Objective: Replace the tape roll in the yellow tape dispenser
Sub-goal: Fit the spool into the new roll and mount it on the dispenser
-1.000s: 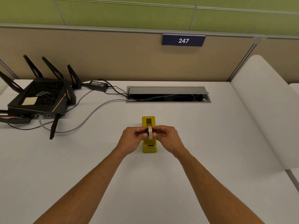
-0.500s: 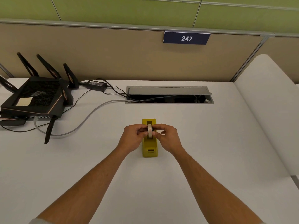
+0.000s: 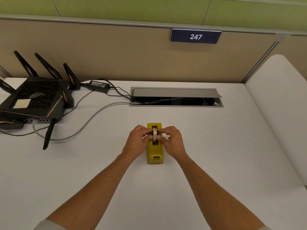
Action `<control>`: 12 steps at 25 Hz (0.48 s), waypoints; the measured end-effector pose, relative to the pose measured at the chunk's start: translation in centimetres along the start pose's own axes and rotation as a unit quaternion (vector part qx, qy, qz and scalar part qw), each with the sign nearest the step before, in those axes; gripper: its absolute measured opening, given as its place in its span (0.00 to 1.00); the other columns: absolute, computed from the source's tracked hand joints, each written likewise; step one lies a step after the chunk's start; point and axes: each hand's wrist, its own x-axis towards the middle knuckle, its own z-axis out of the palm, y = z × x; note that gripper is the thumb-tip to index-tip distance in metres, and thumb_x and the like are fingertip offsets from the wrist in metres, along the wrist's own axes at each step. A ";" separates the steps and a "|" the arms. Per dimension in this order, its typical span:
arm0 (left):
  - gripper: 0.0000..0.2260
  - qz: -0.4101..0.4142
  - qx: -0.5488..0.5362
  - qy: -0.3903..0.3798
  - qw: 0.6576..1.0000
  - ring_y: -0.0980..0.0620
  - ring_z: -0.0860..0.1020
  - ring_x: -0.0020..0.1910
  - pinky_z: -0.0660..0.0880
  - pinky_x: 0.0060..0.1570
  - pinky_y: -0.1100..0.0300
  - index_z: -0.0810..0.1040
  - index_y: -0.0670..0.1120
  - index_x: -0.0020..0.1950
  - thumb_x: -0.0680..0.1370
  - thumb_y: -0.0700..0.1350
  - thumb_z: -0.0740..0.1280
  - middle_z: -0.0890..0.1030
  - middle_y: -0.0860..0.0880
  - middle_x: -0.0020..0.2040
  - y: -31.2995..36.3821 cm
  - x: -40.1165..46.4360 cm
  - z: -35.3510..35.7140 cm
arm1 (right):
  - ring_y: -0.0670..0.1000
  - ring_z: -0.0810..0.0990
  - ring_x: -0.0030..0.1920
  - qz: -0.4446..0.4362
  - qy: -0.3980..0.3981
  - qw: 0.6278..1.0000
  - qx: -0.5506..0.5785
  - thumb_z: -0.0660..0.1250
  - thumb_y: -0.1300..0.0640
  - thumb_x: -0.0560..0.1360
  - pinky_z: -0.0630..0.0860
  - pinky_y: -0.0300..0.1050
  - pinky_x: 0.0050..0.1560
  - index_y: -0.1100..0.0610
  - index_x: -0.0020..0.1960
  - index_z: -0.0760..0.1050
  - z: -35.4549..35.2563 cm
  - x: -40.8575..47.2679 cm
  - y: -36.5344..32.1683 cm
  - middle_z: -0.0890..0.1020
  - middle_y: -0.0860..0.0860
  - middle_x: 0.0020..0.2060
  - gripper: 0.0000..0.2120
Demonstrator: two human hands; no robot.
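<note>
The yellow tape dispenser [image 3: 155, 154] stands on the white desk, its long axis pointing away from me. A pale tape roll [image 3: 154, 134] on a dark hub stands on edge right over the dispenser's open slot. My left hand [image 3: 136, 142] pinches the roll from the left side and my right hand [image 3: 172, 141] pinches it from the right. Both hands flank the dispenser's middle and hide its sides. Whether the roll rests in the slot or is just above it I cannot tell.
A black router [image 3: 34, 100] with tall antennas sits at the far left, with a power brick [image 3: 99, 84] and cables [image 3: 93, 118] trailing toward an open cable hatch [image 3: 176, 97] behind the dispenser. A white padded partition [image 3: 280, 113] borders the desk on the right.
Both hands have kept hold of the roll and carried it slightly down and back over the dispenser's slot. The camera has shifted a little.
</note>
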 end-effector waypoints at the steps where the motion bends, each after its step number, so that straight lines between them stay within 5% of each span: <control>1: 0.13 0.002 0.008 0.000 1.000 0.49 0.77 0.53 0.76 0.57 0.56 0.80 0.45 0.62 0.77 0.42 0.68 0.78 0.46 0.54 0.0 0.1 0.1 | 0.54 0.73 0.57 -0.001 0.003 1.000 0.001 0.73 0.56 0.73 0.74 0.52 0.57 0.53 0.58 0.81 0.1 0.1 0.0 0.76 0.52 0.53 0.13; 12: 0.15 0.025 0.056 -0.017 0.998 0.51 0.75 0.53 0.70 0.53 0.62 0.78 0.47 0.65 0.79 0.46 0.66 0.78 0.46 0.56 -1.1 0.0 0.1 | 0.50 0.75 0.56 -0.032 0.006 0.999 0.018 0.74 0.59 0.71 0.76 0.45 0.55 0.53 0.60 0.77 0.3 -0.2 0.6 0.76 0.51 0.58 0.18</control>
